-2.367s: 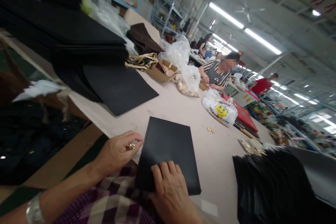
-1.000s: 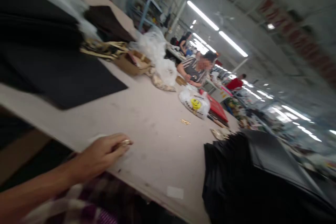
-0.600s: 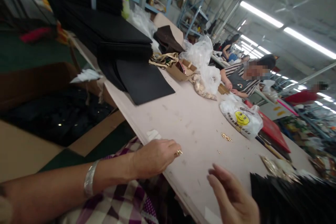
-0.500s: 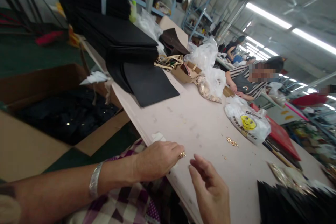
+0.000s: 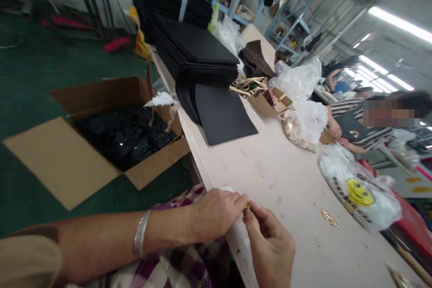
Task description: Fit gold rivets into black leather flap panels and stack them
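Observation:
My left hand rests at the near edge of the pale table, fingers curled round a small gold metal fitting. My right hand meets it from the right, thumb and fingers pinched at the same fitting. A silver bangle sits on my left wrist. A few loose gold fittings lie on the table to the right. A tall stack of flat black sheets stands further along the table, its lowest sheet fanned out toward me.
An open cardboard box of black items sits on the green floor at the left. A smiley-face plastic bag, clear bags and a small brown carton lie along the table. A person in a striped top sits at the far right.
The black cover that lay under my hands is gone from view. My view has swung left. My right hand came in and closed on the gold fitting held by my left hand.

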{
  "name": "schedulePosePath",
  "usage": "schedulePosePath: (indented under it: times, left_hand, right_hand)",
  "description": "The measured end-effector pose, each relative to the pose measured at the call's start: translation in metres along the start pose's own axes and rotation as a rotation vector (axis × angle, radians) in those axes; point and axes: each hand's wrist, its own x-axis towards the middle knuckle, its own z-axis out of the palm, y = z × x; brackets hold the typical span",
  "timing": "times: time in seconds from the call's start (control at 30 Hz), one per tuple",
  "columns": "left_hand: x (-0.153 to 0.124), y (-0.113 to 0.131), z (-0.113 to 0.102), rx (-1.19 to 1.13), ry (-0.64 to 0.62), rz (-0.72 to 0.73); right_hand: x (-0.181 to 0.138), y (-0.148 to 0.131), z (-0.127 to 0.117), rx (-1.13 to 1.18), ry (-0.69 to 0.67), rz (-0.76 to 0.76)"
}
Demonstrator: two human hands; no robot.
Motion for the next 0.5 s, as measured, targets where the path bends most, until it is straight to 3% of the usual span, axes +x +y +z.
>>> schedulePosePath:
  times: [0.3, 0.5]
  left_hand:
    - [-0.008, -0.029, -0.009, 0.01, 0.044, -0.116]
    - [-0.012, -0.045, -0.011, -0.055, 0.077, -0.184]
  right_hand:
    - [0.031, -0.013, 0.033, 0.001, -0.049, 0.127]
    - [0.049, -0.014, 0.055, 0.005, -0.145, 0.065]
